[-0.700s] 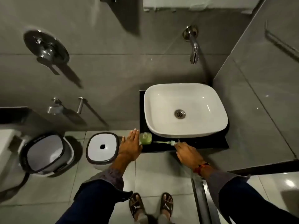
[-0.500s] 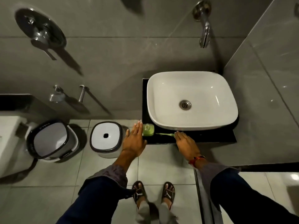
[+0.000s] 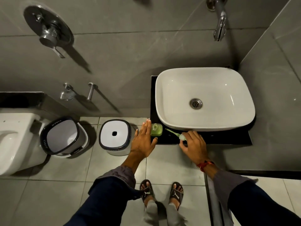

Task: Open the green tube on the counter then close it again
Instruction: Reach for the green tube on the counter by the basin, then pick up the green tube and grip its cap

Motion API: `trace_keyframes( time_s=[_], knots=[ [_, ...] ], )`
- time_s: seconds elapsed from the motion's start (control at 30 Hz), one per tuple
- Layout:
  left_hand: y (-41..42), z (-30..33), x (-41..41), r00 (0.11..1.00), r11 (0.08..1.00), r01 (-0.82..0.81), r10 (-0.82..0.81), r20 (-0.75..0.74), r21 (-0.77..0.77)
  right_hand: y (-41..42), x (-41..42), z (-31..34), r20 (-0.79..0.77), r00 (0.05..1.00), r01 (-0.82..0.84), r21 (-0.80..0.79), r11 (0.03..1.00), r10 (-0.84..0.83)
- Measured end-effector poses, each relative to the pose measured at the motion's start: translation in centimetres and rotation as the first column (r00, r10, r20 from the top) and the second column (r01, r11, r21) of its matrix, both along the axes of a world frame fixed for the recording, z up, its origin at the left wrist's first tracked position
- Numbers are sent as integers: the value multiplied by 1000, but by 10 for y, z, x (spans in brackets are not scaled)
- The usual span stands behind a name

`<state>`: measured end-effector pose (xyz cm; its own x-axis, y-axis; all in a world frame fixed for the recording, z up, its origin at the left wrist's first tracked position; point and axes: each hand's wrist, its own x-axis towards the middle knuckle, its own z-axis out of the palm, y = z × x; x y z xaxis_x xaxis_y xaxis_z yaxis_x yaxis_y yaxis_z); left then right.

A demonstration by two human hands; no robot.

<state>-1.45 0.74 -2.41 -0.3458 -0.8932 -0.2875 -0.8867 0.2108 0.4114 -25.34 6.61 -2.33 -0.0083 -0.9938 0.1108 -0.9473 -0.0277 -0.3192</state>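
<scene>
A thin green tube point(image 3: 172, 133) lies on the black counter point(image 3: 228, 139) just in front of the white sink point(image 3: 172, 88), its pale cap end pointing right. My right hand point(image 3: 194, 146) is at that cap end, with thumb and forefinger pinched around it. At the counter's left edge my left hand point(image 3: 142, 141) is flat with its fingers apart and holds nothing. It rests beside a squat green soap bottle point(image 3: 156, 130), and its thumb touches the counter's front corner.
A wall tap point(image 3: 219, 22) hangs above the sink. On the tiled floor to the left stand a white stool point(image 3: 114, 137) and a bucket point(image 3: 62, 139), beside a toilet point(image 3: 14, 141). My sandalled feet point(image 3: 161, 191) are below the counter.
My right hand has slid left along the counter's front edge and closed its fingers on the tube's cap end. My left hand has stayed beside the green bottle.
</scene>
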Motion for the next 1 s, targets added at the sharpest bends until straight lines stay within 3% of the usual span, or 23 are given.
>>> trace_keyframes(
  time_s=[0.1,0.23,0.4,1.0],
  knots=[
    [-1,4,2,1000,1000,9,-9,-22,30,0,5,28,238,971,70,-139,988,-35],
    [-2,9,4,999,999,26,-25,-25,40,-13,15,72,311,950,32,-203,979,34],
    [-1,10,5,999,999,26,-25,-29,39,-28,32,97,276,952,-88,-162,983,131],
    [1,5,2,999,999,35,-35,-22,8,-72,80,93,37,967,-256,160,953,253]
  ],
)
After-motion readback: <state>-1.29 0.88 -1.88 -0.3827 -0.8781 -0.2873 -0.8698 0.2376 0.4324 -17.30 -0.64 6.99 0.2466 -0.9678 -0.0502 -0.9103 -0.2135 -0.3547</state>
